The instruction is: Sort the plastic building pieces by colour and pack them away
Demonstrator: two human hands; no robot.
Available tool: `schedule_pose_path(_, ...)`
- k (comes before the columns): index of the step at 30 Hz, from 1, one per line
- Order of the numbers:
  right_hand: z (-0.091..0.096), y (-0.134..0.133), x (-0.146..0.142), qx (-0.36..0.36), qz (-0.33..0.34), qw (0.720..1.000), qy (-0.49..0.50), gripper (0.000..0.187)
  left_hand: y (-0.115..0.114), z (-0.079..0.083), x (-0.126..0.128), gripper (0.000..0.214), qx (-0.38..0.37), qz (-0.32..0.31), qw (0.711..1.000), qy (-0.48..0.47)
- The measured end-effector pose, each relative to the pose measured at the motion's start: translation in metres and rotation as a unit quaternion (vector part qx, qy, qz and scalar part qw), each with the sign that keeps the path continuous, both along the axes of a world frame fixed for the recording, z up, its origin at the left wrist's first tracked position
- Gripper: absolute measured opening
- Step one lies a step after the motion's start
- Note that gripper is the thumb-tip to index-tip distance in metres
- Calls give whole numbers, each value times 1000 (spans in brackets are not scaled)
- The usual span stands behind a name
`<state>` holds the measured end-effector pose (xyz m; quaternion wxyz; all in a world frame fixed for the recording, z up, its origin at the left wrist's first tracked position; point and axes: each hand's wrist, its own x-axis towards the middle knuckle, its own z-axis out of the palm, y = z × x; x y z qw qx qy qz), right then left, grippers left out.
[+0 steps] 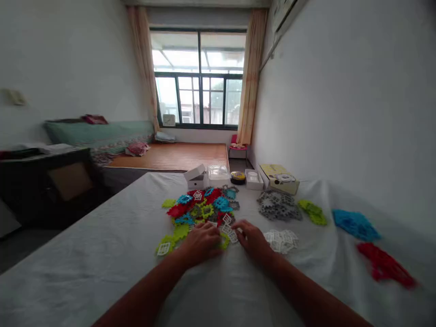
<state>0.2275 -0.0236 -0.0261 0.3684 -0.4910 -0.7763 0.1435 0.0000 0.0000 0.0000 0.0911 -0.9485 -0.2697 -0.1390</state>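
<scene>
My left hand (203, 240) rests over the near edge of a mixed pile of flat plastic building pieces (195, 210) in red, blue, lime green, grey and white. Its fingers curve downward, and what lies under them is hidden. Just right of it, my right hand (254, 240) has its index finger and thumb apart beside small white lattice pieces (227, 229). Nothing shows between those fingers. A lime green piece (224, 240) lies between the two hands. Another white lattice piece (164, 248) lies on green pieces left of my left hand.
Single-colour heaps lie to the right: white (282, 240), grey (279, 205), lime green (312, 212), blue (356, 225) and red (384, 265). Behind the pile stand an open white box (195, 178), a clear container (218, 173), a round yellow-black tin (237, 177) and a yellow carton (279, 178).
</scene>
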Motion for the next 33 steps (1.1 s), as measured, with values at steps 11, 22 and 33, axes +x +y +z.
schedule_pose_path(11,8,-15,-9,-13,68,996,54,30,-4,9,9,11,-90,-17,975,-201)
schedule_pose_path(22,55,9,125,12,-298,952,65,25,8,0,-2,26,-66,17,978,-196)
schedule_pose_path(33,71,-41,218,28,-409,911,-28,25,18,-3,-6,24,-25,43,982,-183)
